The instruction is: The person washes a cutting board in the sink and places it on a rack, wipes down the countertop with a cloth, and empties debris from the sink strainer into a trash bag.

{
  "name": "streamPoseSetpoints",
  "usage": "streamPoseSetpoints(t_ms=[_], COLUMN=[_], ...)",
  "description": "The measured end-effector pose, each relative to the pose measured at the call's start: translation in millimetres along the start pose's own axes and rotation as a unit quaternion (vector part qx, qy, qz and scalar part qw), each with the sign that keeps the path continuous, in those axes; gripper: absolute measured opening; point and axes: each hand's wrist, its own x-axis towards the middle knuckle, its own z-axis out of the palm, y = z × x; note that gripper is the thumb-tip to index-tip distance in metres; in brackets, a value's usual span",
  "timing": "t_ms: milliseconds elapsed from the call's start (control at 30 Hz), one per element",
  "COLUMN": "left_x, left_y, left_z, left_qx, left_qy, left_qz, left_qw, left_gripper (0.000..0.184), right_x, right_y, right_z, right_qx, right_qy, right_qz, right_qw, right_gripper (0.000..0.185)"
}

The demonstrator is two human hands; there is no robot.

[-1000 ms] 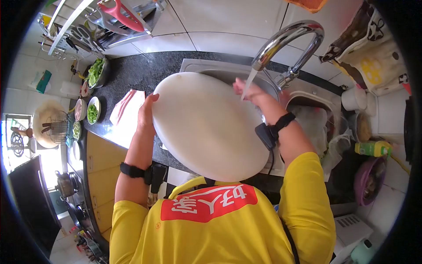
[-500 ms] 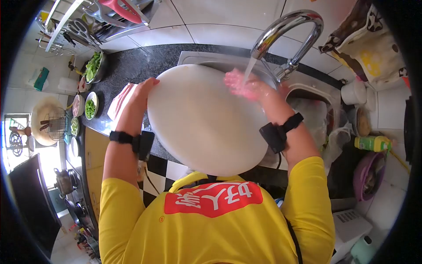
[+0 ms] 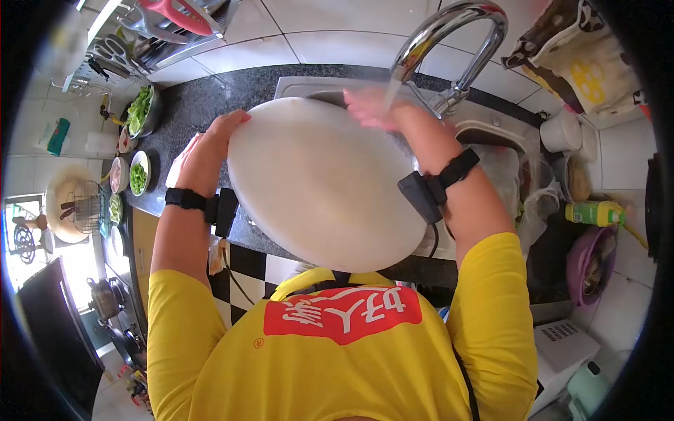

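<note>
A large round white cutting board point(image 3: 323, 189) stands tilted over the sink's front edge, close to my body. My left hand point(image 3: 223, 130) is closed at the board's upper left edge; a pale pinkish thing beside that wrist I cannot make out. Beneath the chrome faucet point(image 3: 449, 42), my right hand point(image 3: 372, 110) is in the running water point(image 3: 393, 92) just above the board's far edge. Its fingers look stretched out, though motion smears them, and nothing shows in them. Whether it touches the board I cannot tell.
Bowls of cut greens point(image 3: 140, 173) stand on the dark counter point(image 3: 203, 91) at left. Right of the faucet, a second basin point(image 3: 491, 133) holds a plastic bag. Farther right are a yellow-green bottle point(image 3: 595, 213) and a purple basin point(image 3: 586, 263). Scissors point(image 3: 111, 52) hang upper left.
My right hand has moved slightly left and up under the water. My left hand and the board have shifted a little left in view, partly as the camera turned.
</note>
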Motion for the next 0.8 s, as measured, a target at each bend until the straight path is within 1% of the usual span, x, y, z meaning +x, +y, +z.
streamPoseSetpoints(t_ms=[33, 100, 133, 200, 233, 267, 300, 333, 367, 400, 433, 467, 500, 533, 567, 633, 667, 700, 767, 800], left_x=[1.4, -0.5, -16.9, -46.7, -57.1, -67.4, -65.2, -56.8, -41.4, -27.5, -24.4, -31.2, -45.3, -76.3, -99.3, -122.6, -131.1, -130.5, -117.6, -102.5], left_y=[-2.8, -3.2, 20.9, 63.6, 65.7, 67.7, 58.8, 38.4, 13.2, -14.1, -36.4, -51.7, -58.4, -36.8, -27.9, -45.5, -43.1, -46.4, -66.4, -81.4], left_z=[-0.6, 0.8, 14.3, 37.7, 38.7, 39.6, 34.0, 21.9, 8.3, -6.9, -17.9, -21.8, -19.0, 2.0, 11.3, 8.5, 3.8, -1.0, -16.6, -31.2], left_qx=[-0.008, -0.02, -0.038, -0.071, -0.078, -0.086, -0.071, -0.046, -0.01, 0.058, 0.13, 0.153, 0.067, -0.11, -0.283, -0.347, -0.342, -0.341, -0.466, -0.452], left_qy=[0.002, 0.012, 0.045, 0.111, 0.126, 0.143, 0.131, 0.106, 0.079, 0.051, 0.029, 0.018, 0.015, 0.022, 0.028, 0.028, -0.048, -0.044, -0.07, -0.11], left_qz=[0.001, -0.01, -0.06, -0.157, -0.181, -0.205, -0.195, -0.156, -0.103, -0.031, 0.048, 0.111, 0.107, 0.05, -0.007, -0.034, -0.038, -0.035, -0.096, -0.11], left_qw=[1.0, 1.0, 0.996, 0.979, 0.972, 0.965, 0.969, 0.981, 0.991, 0.996, 0.99, 0.982, 0.992, 0.992, 0.959, 0.937, 0.938, 0.938, 0.877, 0.878], left_gripper=[0.021, 0.022, 0.023, 0.03, 0.033, 0.035, 0.032, 0.029, 0.027, 0.024, 0.021, 0.019, 0.017, 0.017, 0.017, 0.015, 0.018, 0.018, 0.034, 0.051], right_x=[-1.2, -6.9, -12.1, -23.3, -22.8, -21.5, -21.3, -23.3, -26.5, -29.5, -33.1, -37.6, -40.5, -40.6, -39.2, -39.9, -42.5, -44.3, -40.1, -38.9], right_y=[-0.7, -2.3, -7.9, -20.3, -18.2, -14.0, -10.9, -9.8, -8.4, -8.4, -11.3, -14.9, -16.8, -17.1, -17.3, -18.4, -20.3, -21.7, -17.2, -16.7], right_z=[-0.2, 1.2, 3.6, 7.3, 6.0, 2.3, -1.4, -5.0, -8.2, -9.0, -6.9, -4.0, -2.1, -1.5, -0.8, 3.0, 3.5, 3.7, 2.5, 2.1], right_qx=[-0.021, 0.006, 0.006, -0.101, -0.1, -0.1, -0.1, -0.099, -0.054, -0.009, -0.008, 0.034, 0.076, 0.077, 0.086, 0.095, 0.087, 0.079, 0.097, 0.117], right_qy=[0.012, -0.056, -0.057, -0.125, -0.125, -0.076, -0.026, -0.027, -0.03, -0.033, -0.034, -0.045, -0.056, -0.058, -0.07, -0.088, -0.086, -0.084, -0.09, -0.091], right_qz=[0.001, -0.043, -0.04, 0.026, 0.026, 0.014, 0.001, 0.001, -0.031, -0.064, -0.063, -0.069, -0.075, -0.075, -0.079, -0.084, -0.081, -0.078, -0.078, -0.076], right_qw=[1.0, 0.997, 0.998, 0.987, 0.987, 0.992, 0.995, 0.995, 0.998, 0.997, 0.997, 0.996, 0.993, 0.993, 0.991, 0.988, 0.989, 0.99, 0.988, 0.986], right_gripper=[0.064, 0.063, 0.063, 0.062, 0.062, 0.06, 0.057, 0.057, 0.056, 0.056, 0.056, 0.054, 0.052, 0.052, 0.053, 0.053, 0.053, 0.053, 0.053, 0.053])
